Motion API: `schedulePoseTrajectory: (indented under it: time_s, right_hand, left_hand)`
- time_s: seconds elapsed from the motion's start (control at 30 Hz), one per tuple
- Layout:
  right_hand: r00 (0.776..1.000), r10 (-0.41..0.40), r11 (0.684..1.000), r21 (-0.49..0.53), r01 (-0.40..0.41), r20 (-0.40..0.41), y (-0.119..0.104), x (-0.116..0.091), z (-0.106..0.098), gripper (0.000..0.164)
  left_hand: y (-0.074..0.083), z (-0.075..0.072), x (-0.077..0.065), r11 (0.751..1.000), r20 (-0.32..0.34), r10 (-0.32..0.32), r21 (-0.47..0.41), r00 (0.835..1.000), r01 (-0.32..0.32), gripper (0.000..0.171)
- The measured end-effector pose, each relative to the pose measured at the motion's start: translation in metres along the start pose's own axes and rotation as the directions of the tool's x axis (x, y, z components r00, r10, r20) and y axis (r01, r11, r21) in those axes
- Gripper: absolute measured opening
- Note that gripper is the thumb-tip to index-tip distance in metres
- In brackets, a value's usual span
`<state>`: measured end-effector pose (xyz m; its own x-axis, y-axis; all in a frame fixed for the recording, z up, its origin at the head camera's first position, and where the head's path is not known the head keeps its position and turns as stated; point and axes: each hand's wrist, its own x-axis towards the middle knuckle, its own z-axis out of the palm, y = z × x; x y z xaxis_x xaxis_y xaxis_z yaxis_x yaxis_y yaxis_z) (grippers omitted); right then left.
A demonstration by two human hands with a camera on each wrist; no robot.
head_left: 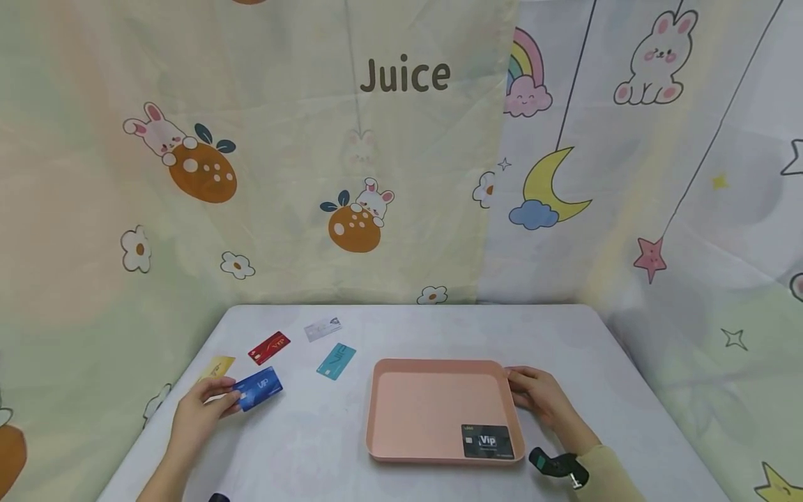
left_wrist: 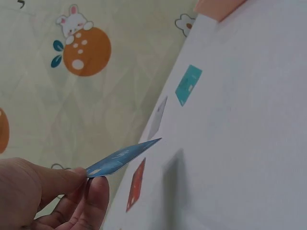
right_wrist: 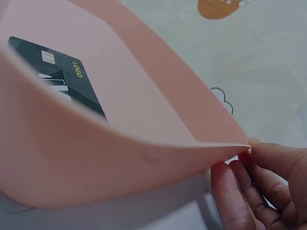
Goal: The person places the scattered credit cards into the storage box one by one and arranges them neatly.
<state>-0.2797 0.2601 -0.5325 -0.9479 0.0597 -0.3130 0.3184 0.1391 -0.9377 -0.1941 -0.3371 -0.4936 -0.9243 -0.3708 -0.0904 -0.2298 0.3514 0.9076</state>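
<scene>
Between thumb and fingers, my left hand [head_left: 201, 413] pinches a blue VIP card [head_left: 258, 388] by its edge, above the table's left part. The left wrist view shows this card [left_wrist: 122, 159] tilted and clear of the surface. My right hand [head_left: 547, 403] is at the far right corner of a pink tray [head_left: 433, 408]. In the right wrist view the thumb [right_wrist: 273, 155] lies on the tray's rim, with the fingers curled against its outer side. A black Vip card [head_left: 487, 442] lies inside the tray, in its near right corner.
Left of the tray, a teal card [head_left: 336, 361], a pale silver card [head_left: 323, 329] and a red card [head_left: 270, 347] lie on the white table [head_left: 301, 446]. A yellow card [head_left: 217, 366] is partly behind my left hand. A printed curtain [head_left: 282, 153] hangs behind.
</scene>
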Motion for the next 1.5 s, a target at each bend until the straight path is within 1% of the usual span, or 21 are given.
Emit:
schedulePoseTrajectory:
  time_s: [0.1, 0.33, 0.6, 0.7, 0.9, 1.03, 1.17, 1.33, 1.5]
  right_hand:
    - [1.0, -0.001, 1.0, -0.005, 0.001, -0.007, 0.0, 0.001, 0.0, 0.051]
    - [1.0, -0.006, 1.0, -0.004, 0.006, -0.007, 0.0, 0.003, 0.002, 0.05]
    - [1.0, 0.004, 1.0, -0.011, -0.004, -0.015, 0.0, 0.002, 0.002, 0.051]
    - [1.0, 0.002, 1.0, -0.014, -0.002, -0.019, -0.001, 0.003, 0.002, 0.051]
    - [1.0, -0.002, 1.0, -0.002, 0.002, -0.028, 0.0, 0.002, 0.003, 0.05]
    - [1.0, -0.004, 1.0, -0.005, 0.004, -0.029, 0.0, 0.001, 0.003, 0.051]
    - [0.999, -0.006, 1.0, -0.007, 0.006, -0.031, -0.001, 0.0, 0.003, 0.051]
    - [0.999, 0.002, 1.0, 0.004, -0.002, -0.042, 0.0, -0.001, 0.002, 0.05]
    - [0.999, 0.013, 1.0, 0.008, -0.012, -0.05, 0.002, -0.001, 0.003, 0.05]
  left_hand:
    - [0.01, 0.007, -0.001, 1.0, 0.018, 0.003, -0.022, 1.0, -0.003, 0.04]
    - [0.03, 0.019, -0.004, 0.998, 0.059, 0.047, -0.055, 0.997, -0.043, 0.042]
    - [0.048, 0.035, -0.008, 0.996, 0.094, 0.045, -0.087, 0.995, -0.037, 0.042]
    - [0.052, 0.042, -0.012, 0.993, 0.109, 0.041, -0.112, 0.993, -0.029, 0.041]
    - [0.056, 0.057, -0.021, 0.993, 0.13, 0.043, -0.118, 0.991, -0.027, 0.04]
    - [0.059, 0.064, -0.024, 0.992, 0.115, 0.037, -0.126, 0.993, -0.023, 0.039]
    - [0.065, 0.069, -0.028, 0.987, 0.099, 0.034, -0.158, 0.995, -0.018, 0.04]
    - [0.074, 0.079, -0.034, 0.979, 0.111, 0.052, -0.204, 0.993, -0.028, 0.04]
    - [0.078, 0.096, -0.039, 0.969, 0.117, 0.072, -0.246, 0.991, -0.041, 0.038]
